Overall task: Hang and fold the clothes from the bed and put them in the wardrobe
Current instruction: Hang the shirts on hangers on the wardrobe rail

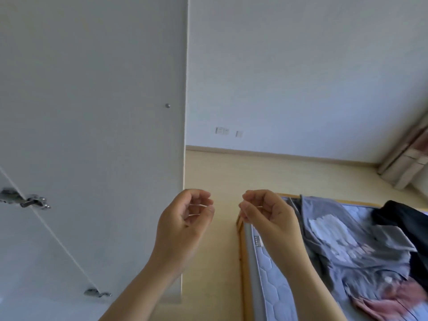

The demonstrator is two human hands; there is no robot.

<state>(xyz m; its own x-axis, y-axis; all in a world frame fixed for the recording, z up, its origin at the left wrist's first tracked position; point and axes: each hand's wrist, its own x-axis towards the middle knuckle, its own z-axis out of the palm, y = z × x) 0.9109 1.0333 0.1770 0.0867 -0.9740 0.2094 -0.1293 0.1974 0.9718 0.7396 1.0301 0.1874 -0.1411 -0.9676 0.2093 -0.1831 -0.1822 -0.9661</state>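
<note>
My left hand [183, 225] and my right hand [271, 218] are raised side by side in front of me, fingers loosely curled, with nothing in either. The left hand is at the edge of the open white wardrobe door [92, 112]. The right hand hovers over the near corner of the bed [242, 251]. On the bare mattress [273, 286] lie a grey printed shirt [347, 246], a black garment [405, 223] and a pink garment [382, 304], all crumpled together. The wardrobe's inside is out of view.
The door carries a small knob [167, 105] and two metal hinges [30, 201] [96, 293]. A strip of pale floor [254, 172] runs between the wardrobe and the bed up to the white wall. Curtains [407, 163] hang at the far right.
</note>
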